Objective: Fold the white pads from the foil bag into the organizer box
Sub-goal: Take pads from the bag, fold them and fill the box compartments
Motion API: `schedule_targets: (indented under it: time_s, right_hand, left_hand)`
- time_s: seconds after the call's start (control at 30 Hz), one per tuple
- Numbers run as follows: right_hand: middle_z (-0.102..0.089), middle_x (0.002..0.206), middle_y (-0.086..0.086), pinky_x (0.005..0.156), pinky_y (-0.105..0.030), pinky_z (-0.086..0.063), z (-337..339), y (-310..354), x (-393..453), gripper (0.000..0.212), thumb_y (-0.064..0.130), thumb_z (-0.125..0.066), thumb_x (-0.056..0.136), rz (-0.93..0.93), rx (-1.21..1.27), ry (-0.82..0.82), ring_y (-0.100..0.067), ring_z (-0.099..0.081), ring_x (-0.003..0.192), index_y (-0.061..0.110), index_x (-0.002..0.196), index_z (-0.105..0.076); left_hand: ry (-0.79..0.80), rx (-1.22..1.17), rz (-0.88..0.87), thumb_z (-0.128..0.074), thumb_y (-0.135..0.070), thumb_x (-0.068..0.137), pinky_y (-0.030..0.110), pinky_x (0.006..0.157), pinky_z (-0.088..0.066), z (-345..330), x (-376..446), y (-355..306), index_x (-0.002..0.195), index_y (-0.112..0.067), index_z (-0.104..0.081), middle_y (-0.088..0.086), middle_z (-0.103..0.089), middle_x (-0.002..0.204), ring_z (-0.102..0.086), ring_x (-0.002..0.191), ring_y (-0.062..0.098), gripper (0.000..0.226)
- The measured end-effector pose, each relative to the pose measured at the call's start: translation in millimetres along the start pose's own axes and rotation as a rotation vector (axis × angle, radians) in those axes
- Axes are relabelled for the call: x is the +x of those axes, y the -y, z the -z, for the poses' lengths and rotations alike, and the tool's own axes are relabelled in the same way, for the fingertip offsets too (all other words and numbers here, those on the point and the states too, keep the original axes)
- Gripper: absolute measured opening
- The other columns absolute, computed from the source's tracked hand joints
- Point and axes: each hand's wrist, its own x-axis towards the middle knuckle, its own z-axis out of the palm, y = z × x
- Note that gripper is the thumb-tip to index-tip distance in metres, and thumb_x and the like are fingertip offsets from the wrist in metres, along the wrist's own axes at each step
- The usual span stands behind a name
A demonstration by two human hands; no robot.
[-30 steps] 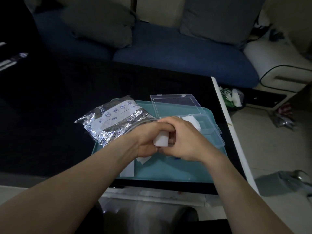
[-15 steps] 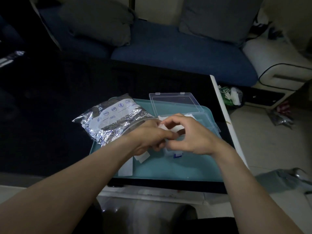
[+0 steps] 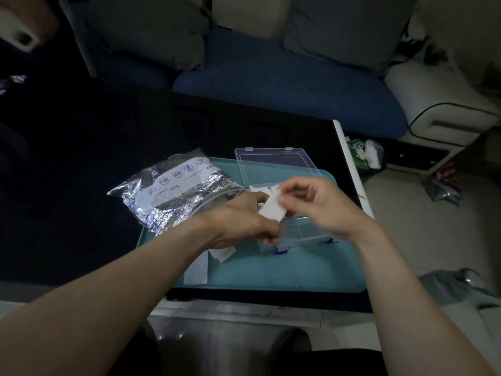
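A folded white pad (image 3: 272,210) is held between both hands above the clear organizer box (image 3: 303,234). My left hand (image 3: 241,221) grips its lower left side, and my right hand (image 3: 314,204) pinches its upper right edge. The box stands open on the teal tray (image 3: 271,272), its lid (image 3: 276,165) laid back. More white pads (image 3: 260,189) lie in the box's far compartment. The crumpled foil bag (image 3: 176,191) lies on the tray's left side. Two loose white strips (image 3: 196,270) lie on the tray under my left wrist.
The tray sits on a black table (image 3: 81,172) whose right edge (image 3: 349,164) runs beside it. A blue sofa (image 3: 271,77) with grey cushions stands behind. Bags and clutter (image 3: 366,154) lie on the floor to the right.
My hands have opened out from a tight clasp over the pad. The pad is now raised and held by its edges over the box, my right hand lifted a little.
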Motion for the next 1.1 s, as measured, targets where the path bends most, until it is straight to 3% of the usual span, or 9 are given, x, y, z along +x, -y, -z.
schedule_targets:
  time_s: [0.13, 0.23, 0.3, 0.4, 0.53, 0.63, 0.77, 0.93, 1.1]
  right_hand:
    - [-0.073, 0.095, -0.005, 0.07, -0.038, -0.062, 28.5, -15.0, 9.1, 0.021, 0.005, -0.065, 0.095, 0.035, -0.097, -0.479, -0.017, -0.07, 0.074, 0.025, 0.093, -0.071]
    - [-0.072, 0.106, -0.005, 0.073, -0.037, -0.062, 33.0, -36.7, 20.8, 0.023, 0.004, -0.061, 0.097, -0.024, -0.204, -0.475, -0.024, -0.071, 0.092, 0.024, 0.098, -0.073]
    - [-0.071, 0.108, -0.001, 0.085, -0.032, -0.059, 24.5, -44.9, 30.0, 0.023, 0.002, -0.059, 0.097, -0.038, -0.286, -0.427, -0.018, -0.068, 0.101, 0.017, 0.106, -0.074]
    - [-0.069, 0.102, 0.008, 0.087, -0.009, -0.047, 10.4, -43.3, 40.7, 0.025, 0.0, -0.056, 0.097, -0.033, -0.386, -0.375, -0.002, -0.064, 0.096, 0.013, 0.108, -0.075]
    - [-0.068, 0.093, 0.003, 0.07, -0.002, -0.042, -2.6, -47.0, 49.6, 0.019, 0.005, -0.065, 0.092, -0.047, -0.513, -0.381, 0.006, -0.056, 0.077, 0.011, 0.108, -0.073]
    - [-0.058, 0.097, 0.004, 0.078, -0.018, -0.044, -7.3, -48.9, 51.9, 0.021, 0.011, -0.074, 0.085, -0.04, -0.656, -0.395, -0.006, -0.052, 0.077, 0.012, 0.106, -0.071]
    - [-0.057, 0.095, 0.002, 0.078, -0.021, -0.043, -3.5, -39.1, 47.7, 0.01, 0.009, -0.071, 0.086, -0.002, -0.782, -0.367, -0.008, -0.053, 0.077, 0.017, 0.093, -0.074]
    - [-0.072, 0.102, -0.004, 0.091, -0.026, -0.051, -7.0, -32.9, 40.2, 0.02, 0.015, -0.07, 0.089, -0.085, -0.854, -0.233, -0.017, -0.067, 0.091, 0.014, 0.107, -0.078]
    - [-0.074, 0.105, -0.011, 0.089, -0.039, -0.055, -14.9, -27.4, 42.8, 0.019, 0.015, -0.06, 0.089, -0.189, -0.98, -0.226, -0.029, -0.067, 0.101, 0.011, 0.097, -0.078]
  left_hand:
    - [-0.264, 0.512, -0.215, -0.064, -0.005, 0.086, 0.015, 0.066, -0.048, 4.1, 6.6, 6.0, 0.114, -0.013, -0.058, -0.001, -0.069, 0.089, -0.058, 0.06, 0.0, 0.03]
    - [-0.278, 0.916, -0.369, -0.062, -0.015, 0.088, 0.01, 0.083, -0.039, 8.7, 9.9, 13.5, 0.119, -0.012, -0.062, 0.001, -0.059, 0.115, -0.055, 0.087, 0.001, 0.032]
    - [-0.206, 1.055, -0.355, -0.057, -0.018, 0.09, 0.028, 0.097, -0.043, 8.0, 13.2, 20.8, 0.123, -0.009, -0.059, 0.006, -0.053, 0.124, -0.057, 0.106, 0.019, 0.034]
    - [-0.183, 1.174, -0.292, -0.052, -0.023, 0.091, 0.042, 0.091, -0.048, 5.2, 14.9, 22.2, 0.121, -0.01, -0.056, 0.007, -0.052, 0.125, -0.058, 0.109, 0.027, 0.033]
    - [-0.199, 1.205, -0.258, -0.051, -0.025, 0.091, 0.042, 0.09, -0.05, 5.7, 16.6, 18.6, 0.125, -0.014, -0.056, 0.004, -0.053, 0.127, -0.058, 0.11, 0.026, 0.035]
    - [-0.188, 1.202, -0.257, -0.05, -0.026, 0.091, 0.042, 0.09, -0.05, 7.6, 16.2, 19.6, 0.125, -0.016, -0.055, 0.002, -0.054, 0.126, -0.058, 0.111, 0.024, 0.035]
    - [-0.211, 1.161, -0.306, -0.051, -0.026, 0.091, 0.042, 0.091, -0.05, 12.5, 15.1, 19.8, 0.123, -0.016, -0.058, 0.001, -0.056, 0.125, -0.057, 0.111, 0.021, 0.034]
    - [-0.397, 1.033, -0.506, -0.049, -0.022, 0.088, 0.038, 0.079, -0.052, 18.1, 10.5, 10.0, 0.104, -0.018, -0.068, -0.002, -0.061, 0.107, -0.063, 0.089, 0.02, 0.025]
    - [-0.628, 0.982, -0.6, -0.051, -0.025, 0.077, 0.036, 0.064, -0.05, 37.1, -1.6, -8.1, 0.086, -0.019, -0.068, -0.009, -0.054, 0.091, -0.051, 0.068, 0.015, 0.02]
